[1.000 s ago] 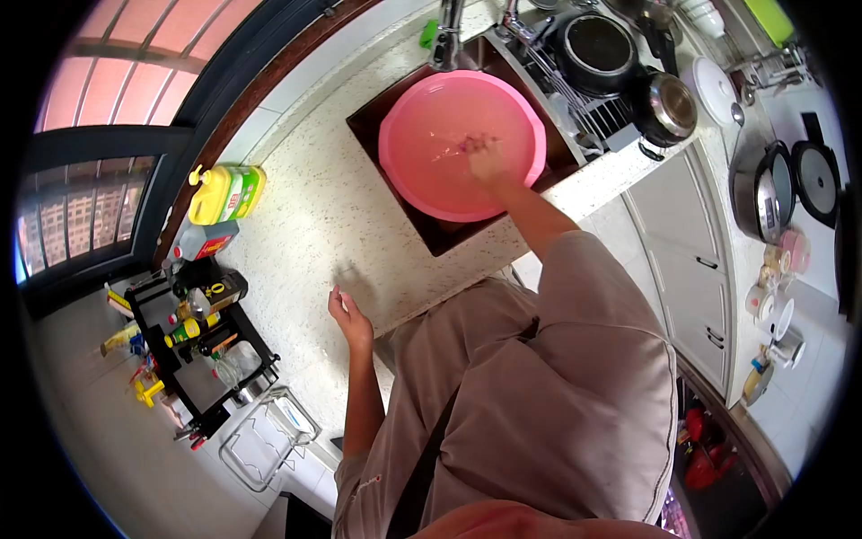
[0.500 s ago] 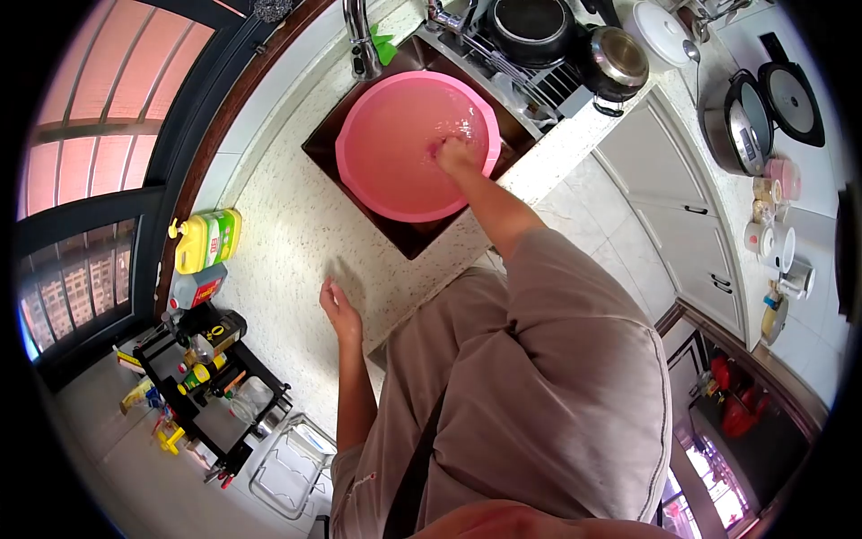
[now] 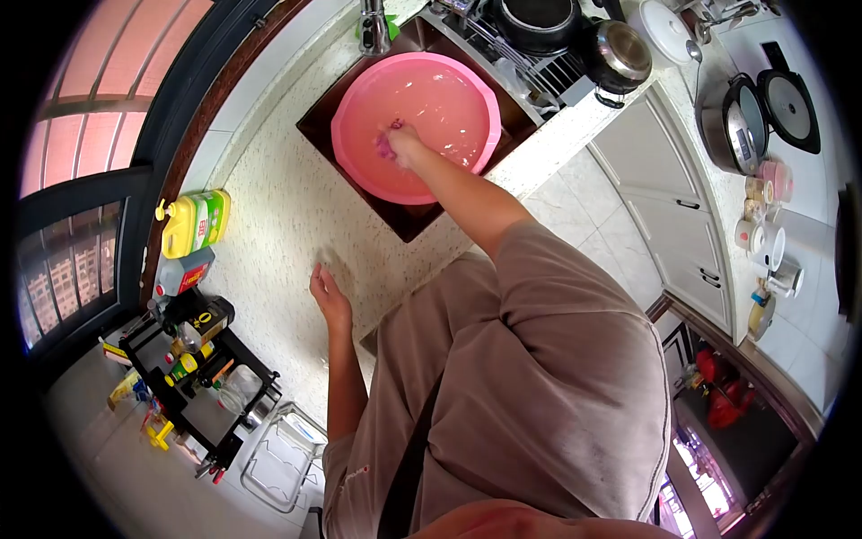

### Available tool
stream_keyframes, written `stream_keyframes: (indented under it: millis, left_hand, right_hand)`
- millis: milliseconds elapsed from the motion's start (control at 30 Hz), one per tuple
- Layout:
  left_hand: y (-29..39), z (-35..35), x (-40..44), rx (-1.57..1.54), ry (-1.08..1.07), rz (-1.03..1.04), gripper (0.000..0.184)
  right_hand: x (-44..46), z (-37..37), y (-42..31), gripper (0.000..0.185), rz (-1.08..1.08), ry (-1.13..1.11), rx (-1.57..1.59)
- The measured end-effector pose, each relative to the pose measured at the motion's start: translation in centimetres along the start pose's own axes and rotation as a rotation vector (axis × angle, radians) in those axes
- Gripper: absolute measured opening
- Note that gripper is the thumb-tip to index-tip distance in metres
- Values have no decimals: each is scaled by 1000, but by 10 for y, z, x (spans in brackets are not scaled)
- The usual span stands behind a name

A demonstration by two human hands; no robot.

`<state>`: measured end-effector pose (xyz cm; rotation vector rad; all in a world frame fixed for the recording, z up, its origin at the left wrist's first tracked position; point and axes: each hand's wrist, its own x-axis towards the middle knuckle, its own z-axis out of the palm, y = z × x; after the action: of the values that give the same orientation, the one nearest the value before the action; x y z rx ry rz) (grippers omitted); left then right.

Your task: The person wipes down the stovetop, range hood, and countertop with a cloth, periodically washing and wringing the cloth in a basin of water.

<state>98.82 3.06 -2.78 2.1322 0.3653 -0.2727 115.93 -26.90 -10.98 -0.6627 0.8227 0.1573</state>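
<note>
A pink basin (image 3: pixel 489 99) of water sits in the dark sink (image 3: pixel 409 222). Inside it, left of the middle, my right hand (image 3: pixel 403 146) is in the water, closed round a small purple-pink thing (image 3: pixel 386 144) that shows at its fingertips; what it is cannot be made out. My left hand (image 3: pixel 330 295) is held over the speckled counter (image 3: pixel 269 242), fingers loosely apart and nothing in them. The faucet (image 3: pixel 373 31) stands at the basin's upper edge.
A yellow bottle (image 3: pixel 193 225) and a grey jug (image 3: pixel 186 271) stand by the window. Below them is a black rack (image 3: pixel 215 440) of bottles. Right of the sink are a black pan (image 3: pixel 537 25), a steel-lidded pot (image 3: pixel 620 56) and a white lid (image 3: pixel 664 31).
My right hand has moved left across the basin with the purple-pink thing. My left hand stays over the counter. The whole view has shifted with the head.
</note>
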Motion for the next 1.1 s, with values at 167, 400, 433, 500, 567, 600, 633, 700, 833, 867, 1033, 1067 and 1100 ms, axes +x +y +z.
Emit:
stream_keyframes:
  millis: [167,400,433,500,567,600,633,700,833,867,1033,1067,1100]
  left_hand:
    - [-2,-8,-5,-14,20,-23,53]
    - [-14,-15,-9,-93,43,-56,53]
    - [-18,-17,-9,-87,51,-74,52]
    - [-21,-19,-11,-43,66,-63,51]
    - [-25,-20,-14,0,94,-60,50]
    - [-27,-19,-17,-19,97,-51,50]
    - [-29,-18,-17,-41,101,-38,49]
    - [-34,-17,-17,-48,90,-30,47]
    - [-27,-8,-14,-103,19,-45,45]
    - [-30,-4,-10,-110,40,-56,45]
    - [2,9,-3,-526,-39,-148,50]
    - [1,11,5,-515,-83,-123,47]
    - [-2,13,13,-503,-117,-101,44]
  right_hand:
    - [-7,21,5,27,-93,30,-198]
    - [31,-2,33,35,-581,211,-1007]
    - [33,-11,34,35,-720,156,-1154]
    - [26,-22,41,31,-649,221,-1237]
    - [17,-35,41,32,-589,280,-1582]
    - [16,-38,37,32,-505,230,-1536]
    - [18,-36,32,33,-422,185,-1493]
    - [5,-22,33,37,-432,66,-1445]
    - [-49,26,41,44,-529,-233,-1376]
    - [-61,35,51,44,-528,-258,-1386]
    - [-108,67,104,42,13,-885,-884]
    - [-115,71,110,42,32,-924,-906]
    - [-126,72,116,42,56,-810,-951]
